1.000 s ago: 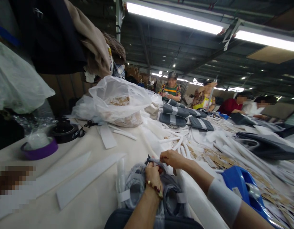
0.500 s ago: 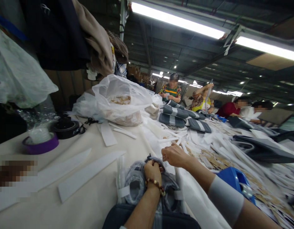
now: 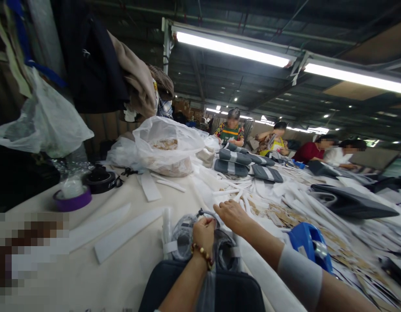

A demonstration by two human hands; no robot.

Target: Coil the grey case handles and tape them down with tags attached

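Two hands sit close. The left hand (image 3: 204,232) is a shut fist on the neck of the clear bag (image 3: 183,236). The right hand (image 3: 231,214) has let go of the dark cord (image 3: 204,212), fingers loose, so only the left holds. The bag, full of grey coils with white bands, lies on the table (image 3: 122,277).

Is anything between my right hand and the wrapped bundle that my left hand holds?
Nothing visible. The right hand is just beside the bundle, close to the left hand, which is closed on its top.
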